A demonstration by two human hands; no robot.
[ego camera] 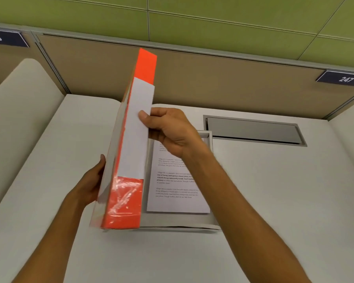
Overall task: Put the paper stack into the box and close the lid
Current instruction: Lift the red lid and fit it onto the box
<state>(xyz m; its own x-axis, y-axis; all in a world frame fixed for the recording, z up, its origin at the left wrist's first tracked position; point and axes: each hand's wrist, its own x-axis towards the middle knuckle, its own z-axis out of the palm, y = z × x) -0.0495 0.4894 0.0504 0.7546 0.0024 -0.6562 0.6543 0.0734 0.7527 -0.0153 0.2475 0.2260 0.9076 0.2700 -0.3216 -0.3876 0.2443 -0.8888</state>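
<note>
White printed paper stack (pixel 177 180) already lay inside the open box (pixel 209 137) on the desk (pixel 274 190). Both hands held the orange lid (pixel 129 160) up on edge: left hand (pixel 92 180) behind, right hand (pixel 170 129) in front. Closing was left, I think.

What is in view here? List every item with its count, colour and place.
box lid: one, orange with a white label, raised on edge left of the box, held by both hands
box: one, white, open, on the desk centre
paper stack: one, white with printed text, lying inside the box
desk: one, off-white, across the foreground
cable hatch: one, grey, set in the desk, right rear
number plates: two, dark blue, on the partition
left hand: on the lid's left face
right hand: gripping the lid's upper edge
</note>
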